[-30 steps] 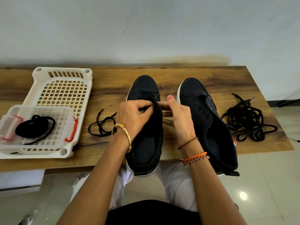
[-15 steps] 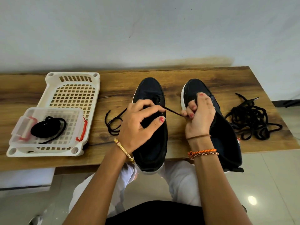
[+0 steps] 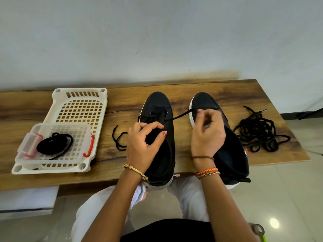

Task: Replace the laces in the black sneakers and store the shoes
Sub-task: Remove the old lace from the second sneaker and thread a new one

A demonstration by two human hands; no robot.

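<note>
**Black lace: pull-through risk**

Right hand (image 3: 208, 135) pinches lace (image 3: 180, 116), taut from left sneaker (image 3: 160, 137) on table (image 3: 227, 91). Left hand (image 3: 144, 145) grips sneaker's eyelet edge. Overpull likely strips free end (image 3: 118, 138); uneven lengths. Right sneaker (image 3: 232, 154) unlaced.

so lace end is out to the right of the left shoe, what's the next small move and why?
Probably keep drawing the lace rightward with the right hand until it is snug at the eyelet. It runs taut from the left sneaker, which the left hand steadies, while a slack tail lies on the table to its left.
</note>
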